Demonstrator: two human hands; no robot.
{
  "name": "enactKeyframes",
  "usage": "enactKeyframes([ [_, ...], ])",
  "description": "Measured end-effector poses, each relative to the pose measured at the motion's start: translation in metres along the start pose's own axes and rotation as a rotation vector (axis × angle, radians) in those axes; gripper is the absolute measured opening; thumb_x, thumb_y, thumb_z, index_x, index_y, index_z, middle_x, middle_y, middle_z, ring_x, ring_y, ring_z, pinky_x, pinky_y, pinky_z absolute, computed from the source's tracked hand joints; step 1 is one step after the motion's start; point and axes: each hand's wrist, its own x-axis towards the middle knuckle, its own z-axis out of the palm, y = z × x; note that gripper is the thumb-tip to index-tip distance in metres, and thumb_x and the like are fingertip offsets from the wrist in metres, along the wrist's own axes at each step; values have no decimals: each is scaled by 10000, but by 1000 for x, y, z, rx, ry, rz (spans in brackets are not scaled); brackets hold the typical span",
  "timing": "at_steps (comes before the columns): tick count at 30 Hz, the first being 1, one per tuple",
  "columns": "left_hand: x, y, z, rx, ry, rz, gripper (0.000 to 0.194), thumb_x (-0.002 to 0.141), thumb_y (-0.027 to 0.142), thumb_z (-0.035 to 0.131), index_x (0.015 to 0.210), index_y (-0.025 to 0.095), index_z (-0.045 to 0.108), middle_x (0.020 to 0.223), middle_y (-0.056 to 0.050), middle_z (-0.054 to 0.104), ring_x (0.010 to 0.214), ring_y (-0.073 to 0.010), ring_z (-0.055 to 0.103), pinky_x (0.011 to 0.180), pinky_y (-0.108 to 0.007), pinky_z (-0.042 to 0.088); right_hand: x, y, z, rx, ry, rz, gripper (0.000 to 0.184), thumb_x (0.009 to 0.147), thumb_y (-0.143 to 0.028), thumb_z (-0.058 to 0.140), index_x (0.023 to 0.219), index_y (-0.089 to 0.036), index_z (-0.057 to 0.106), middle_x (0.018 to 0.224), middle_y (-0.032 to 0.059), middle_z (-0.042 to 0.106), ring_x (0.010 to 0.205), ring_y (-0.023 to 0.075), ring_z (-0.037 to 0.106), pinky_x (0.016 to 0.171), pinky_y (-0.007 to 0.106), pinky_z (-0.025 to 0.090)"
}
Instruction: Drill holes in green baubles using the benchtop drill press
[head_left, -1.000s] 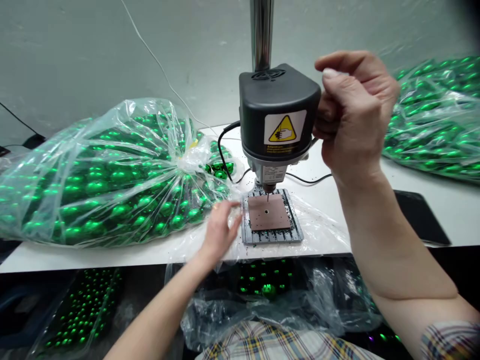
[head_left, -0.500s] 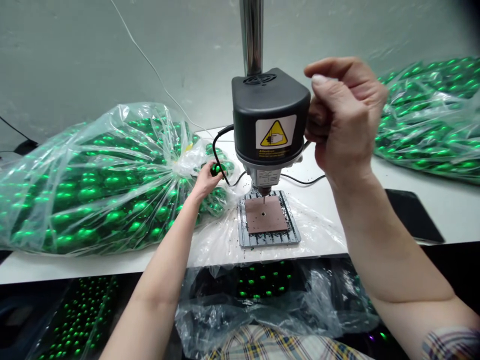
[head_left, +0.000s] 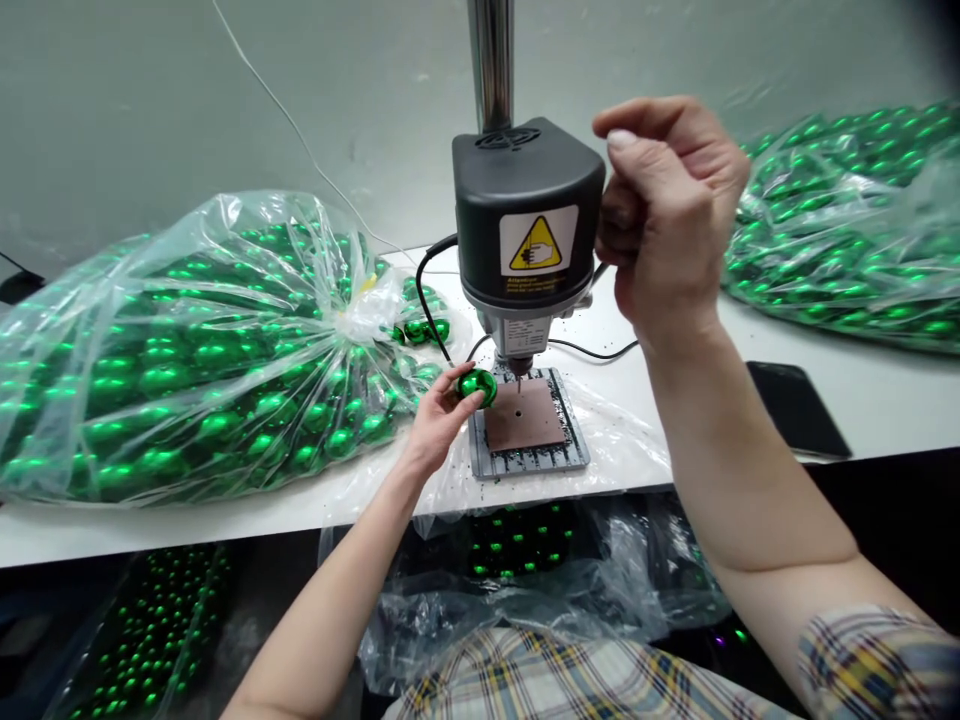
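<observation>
My left hand [head_left: 444,418] pinches a shiny green ball [head_left: 478,387] between thumb and fingers. That ball hangs over the left edge of the brown square plate [head_left: 525,425], which has a small hole in it and lies on the slotted metal base. Above stands a small black drill press [head_left: 529,215], its thin bit [head_left: 519,384] pointing down near the hole. My right hand [head_left: 667,210] is closed at the drill head's right side. A dark lever [head_left: 600,272] runs from the head behind that hand; the gripped end is hidden.
A clear plastic bag [head_left: 187,370] full of green balls lies at left, its open neck showing loose balls [head_left: 426,330]. Another filled bag [head_left: 847,230] is at right. A dark phone-like slab [head_left: 799,408] lies on the white table. Plastic film [head_left: 540,610] spreads below the table edge.
My left hand has come from the bag's neck toward me and right, bringing a green ball to the plate. My right hand keeps its place at the drill press; the whole view has shifted slightly.
</observation>
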Motion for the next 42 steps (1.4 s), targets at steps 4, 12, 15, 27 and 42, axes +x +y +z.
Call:
enactKeyframes([
  [4, 11, -24, 15, 96, -53, 74, 553, 776, 402, 837, 1265, 203, 672, 1192, -79, 730, 1103, -217, 673, 1028, -362, 512, 0, 1, -2, -59, -28, 18, 30, 828, -265, 659, 800, -265, 650, 516, -62, 298, 420, 92, 192, 358, 260, 142],
  [12, 17, -47, 22, 194, -176, 87, 544, 821, 420, 785, 1289, 184, 637, 1250, -112, 698, 1120, -247, 669, 1003, -389, 529, 1, 1, -5, -48, -62, 35, 44, 834, -302, 671, 805, -277, 649, 518, -54, 343, 404, 107, 247, 352, 272, 187],
  [15, 13, -47, 24, 285, -198, 140, 570, 799, 387, 811, 1300, 191, 625, 1283, -122, 669, 1137, -258, 662, 1016, -407, 527, -1, -1, -3, -65, -44, 40, 44, 836, -297, 641, 796, -280, 646, 516, -48, 355, 414, 110, 241, 359, 274, 189],
  [27, 1, -44, 36, 394, -130, 148, 564, 759, 406, 849, 1248, 197, 663, 1259, -118, 682, 1202, -295, 633, 1093, -468, 481, -2, -1, -5, -85, -57, 22, 39, 834, -292, 631, 806, -286, 657, 512, -55, 309, 414, 119, 220, 371, 293, 176],
  [42, -4, -47, 43, 340, -137, 157, 522, 780, 366, 837, 1228, 200, 625, 1223, -108, 688, 1161, -262, 647, 1051, -426, 502, -9, -3, -3, -83, -35, -71, 64, 854, -239, 636, 805, -273, 660, 527, -65, 300, 417, 113, 199, 376, 311, 155],
])
